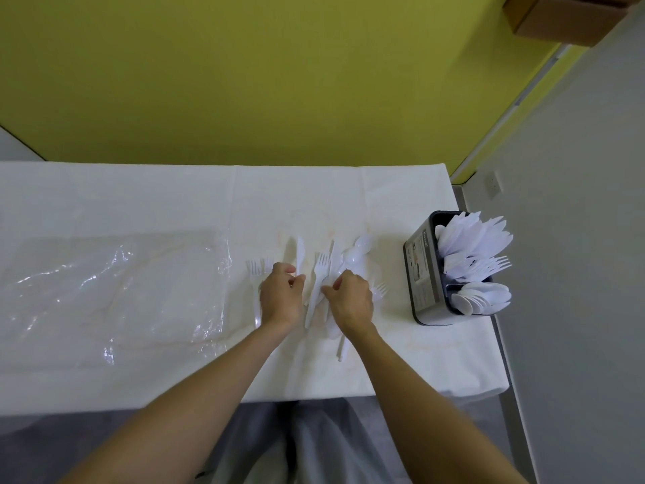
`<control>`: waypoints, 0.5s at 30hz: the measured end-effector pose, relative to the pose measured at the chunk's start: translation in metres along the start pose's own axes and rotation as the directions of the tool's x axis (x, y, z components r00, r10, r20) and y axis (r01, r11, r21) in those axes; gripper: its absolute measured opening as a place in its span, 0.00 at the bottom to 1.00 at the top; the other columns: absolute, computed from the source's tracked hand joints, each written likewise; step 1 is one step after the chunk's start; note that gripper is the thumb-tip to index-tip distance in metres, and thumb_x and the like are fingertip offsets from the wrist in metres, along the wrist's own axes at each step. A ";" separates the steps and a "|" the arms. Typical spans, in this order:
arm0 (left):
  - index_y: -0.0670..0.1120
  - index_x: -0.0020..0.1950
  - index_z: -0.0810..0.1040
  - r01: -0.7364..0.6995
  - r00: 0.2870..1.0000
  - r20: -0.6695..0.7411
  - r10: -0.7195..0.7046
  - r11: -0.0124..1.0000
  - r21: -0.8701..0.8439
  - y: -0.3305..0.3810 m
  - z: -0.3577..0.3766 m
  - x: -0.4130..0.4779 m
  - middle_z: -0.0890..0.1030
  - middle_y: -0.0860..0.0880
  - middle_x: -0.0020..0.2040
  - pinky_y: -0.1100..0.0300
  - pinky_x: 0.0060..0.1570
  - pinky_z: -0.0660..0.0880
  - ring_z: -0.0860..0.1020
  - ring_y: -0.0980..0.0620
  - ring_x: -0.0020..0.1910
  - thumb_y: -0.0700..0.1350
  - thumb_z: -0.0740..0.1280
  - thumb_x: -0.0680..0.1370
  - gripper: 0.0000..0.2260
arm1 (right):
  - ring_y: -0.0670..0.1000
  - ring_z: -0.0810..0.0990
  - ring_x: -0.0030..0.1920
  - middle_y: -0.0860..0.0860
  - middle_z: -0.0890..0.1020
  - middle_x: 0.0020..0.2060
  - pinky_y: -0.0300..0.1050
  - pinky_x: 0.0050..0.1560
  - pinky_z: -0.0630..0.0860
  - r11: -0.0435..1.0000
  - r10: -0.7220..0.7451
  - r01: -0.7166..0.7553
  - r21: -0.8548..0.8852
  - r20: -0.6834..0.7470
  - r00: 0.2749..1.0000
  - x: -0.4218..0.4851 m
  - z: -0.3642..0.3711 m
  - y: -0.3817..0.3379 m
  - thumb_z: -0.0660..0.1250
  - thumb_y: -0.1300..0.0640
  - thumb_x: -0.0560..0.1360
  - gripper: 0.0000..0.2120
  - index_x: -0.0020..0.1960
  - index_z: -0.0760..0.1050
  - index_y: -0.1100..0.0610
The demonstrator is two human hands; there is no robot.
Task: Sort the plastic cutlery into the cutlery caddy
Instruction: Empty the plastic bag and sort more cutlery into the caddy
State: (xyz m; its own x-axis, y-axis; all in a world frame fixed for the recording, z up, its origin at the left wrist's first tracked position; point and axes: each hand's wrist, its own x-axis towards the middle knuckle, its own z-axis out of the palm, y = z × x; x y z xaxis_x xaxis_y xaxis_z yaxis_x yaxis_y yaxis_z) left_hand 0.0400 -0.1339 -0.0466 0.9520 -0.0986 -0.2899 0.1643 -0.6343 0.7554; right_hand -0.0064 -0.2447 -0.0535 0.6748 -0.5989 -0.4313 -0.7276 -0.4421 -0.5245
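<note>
I am resting my left hand and right hand, fingers curled, on the loose plastic cutlery in the middle of the counter; I cannot tell whether either is gripping a piece. The cutlery caddy is standing at three o'clock, part-filled.

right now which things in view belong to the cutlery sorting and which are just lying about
Job in hand: loose plastic cutlery, cutlery caddy, left hand, right hand.
Lying about: clear plastic sheet, cardboard box.
</note>
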 end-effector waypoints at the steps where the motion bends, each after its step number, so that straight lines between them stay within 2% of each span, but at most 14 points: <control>1: 0.41 0.57 0.76 -0.008 1.000 -0.005 0.008 1.000 -0.001 -0.001 -0.001 -0.001 0.83 0.46 0.42 0.64 0.45 0.68 0.77 0.51 0.42 0.42 0.66 0.78 0.09 | 0.52 0.76 0.36 0.53 0.77 0.37 0.42 0.36 0.70 1.000 0.012 -0.012 -0.002 0.006 1.000 0.001 0.001 -0.001 0.68 0.54 0.76 0.10 0.40 0.72 0.57; 3: 0.41 0.58 0.77 -0.022 1.000 -0.001 0.022 1.000 0.002 -0.001 -0.003 -0.003 0.83 0.46 0.42 0.64 0.47 0.69 0.79 0.49 0.45 0.42 0.66 0.78 0.10 | 0.48 0.70 0.28 0.50 0.72 0.28 0.39 0.29 0.66 0.998 0.041 -0.042 0.043 0.017 0.999 0.003 -0.001 -0.001 0.67 0.58 0.75 0.16 0.31 0.67 0.56; 5: 0.41 0.58 0.78 -0.024 0.999 0.023 0.024 1.000 0.007 0.001 -0.002 -0.005 0.83 0.46 0.43 0.63 0.48 0.70 0.79 0.49 0.47 0.43 0.66 0.78 0.10 | 0.46 0.66 0.24 0.49 0.67 0.23 0.38 0.28 0.64 0.991 0.076 -0.077 0.114 0.011 0.997 0.003 -0.009 0.002 0.65 0.60 0.74 0.18 0.28 0.64 0.56; 6: 0.41 0.57 0.78 -0.024 0.999 0.042 0.023 1.000 0.011 0.004 0.000 -0.006 0.83 0.47 0.45 0.63 0.48 0.70 0.79 0.50 0.46 0.43 0.66 0.78 0.09 | 0.46 0.67 0.25 0.48 0.68 0.24 0.40 0.30 0.67 0.984 0.090 -0.088 0.153 -0.010 0.996 0.002 -0.015 0.004 0.65 0.60 0.73 0.16 0.29 0.65 0.56; 8: 0.43 0.53 0.79 -0.030 0.996 0.088 0.029 0.999 0.018 0.010 0.007 -0.006 0.83 0.47 0.47 0.64 0.46 0.70 0.78 0.52 0.45 0.42 0.67 0.77 0.06 | 0.48 0.73 0.33 0.47 0.73 0.30 0.46 0.40 0.75 0.964 0.122 -0.105 0.244 -0.055 0.991 -0.002 -0.023 0.013 0.66 0.58 0.73 0.06 0.39 0.71 0.57; 9: 0.43 0.50 0.79 -0.034 0.992 0.122 0.032 0.999 0.020 0.013 0.012 -0.006 0.82 0.48 0.47 0.65 0.45 0.71 0.78 0.53 0.43 0.41 0.67 0.76 0.04 | 0.49 0.76 0.38 0.48 0.76 0.34 0.47 0.44 0.77 0.953 0.138 -0.114 0.280 -0.069 0.988 -0.005 -0.028 0.018 0.67 0.58 0.72 0.04 0.45 0.73 0.57; 10: 0.44 0.48 0.79 -0.043 0.986 0.161 0.037 0.999 0.031 0.016 0.017 -0.007 0.82 0.48 0.46 0.64 0.45 0.71 0.78 0.53 0.43 0.41 0.68 0.76 0.03 | 0.51 0.78 0.41 0.49 0.78 0.37 0.48 0.47 0.79 0.943 0.155 -0.125 0.309 -0.074 0.985 -0.007 -0.030 0.023 0.68 0.59 0.72 0.07 0.49 0.73 0.58; 13: 0.44 0.47 0.78 -0.087 0.973 0.220 0.065 0.992 0.092 0.018 0.030 -0.007 0.81 0.48 0.44 0.59 0.46 0.75 0.79 0.50 0.45 0.41 0.68 0.75 0.02 | 0.53 0.82 0.41 0.52 0.82 0.40 0.50 0.45 0.82 0.927 0.183 -0.148 0.346 -0.071 0.981 -0.011 -0.034 0.039 0.69 0.59 0.73 0.08 0.50 0.75 0.58; 15: 0.43 0.47 0.77 -0.090 0.981 0.181 0.067 0.988 0.124 0.017 0.030 -0.005 0.80 0.48 0.42 0.58 0.45 0.75 0.79 0.48 0.45 0.40 0.67 0.75 0.02 | 0.53 0.82 0.38 0.54 0.82 0.40 0.45 0.37 0.81 0.922 0.197 -0.163 0.352 -0.062 0.978 -0.011 -0.035 0.046 0.68 0.59 0.74 0.05 0.49 0.76 0.59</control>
State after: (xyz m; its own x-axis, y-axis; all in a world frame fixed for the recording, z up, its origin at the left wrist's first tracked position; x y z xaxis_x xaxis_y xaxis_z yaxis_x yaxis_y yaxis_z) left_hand 0.0298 -0.1667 -0.0500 0.8981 -0.2781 -0.3408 0.0449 -0.7128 0.6999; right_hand -0.0520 -0.2818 -0.0471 0.5091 -0.7147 -0.4796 -0.7372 -0.0745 -0.6715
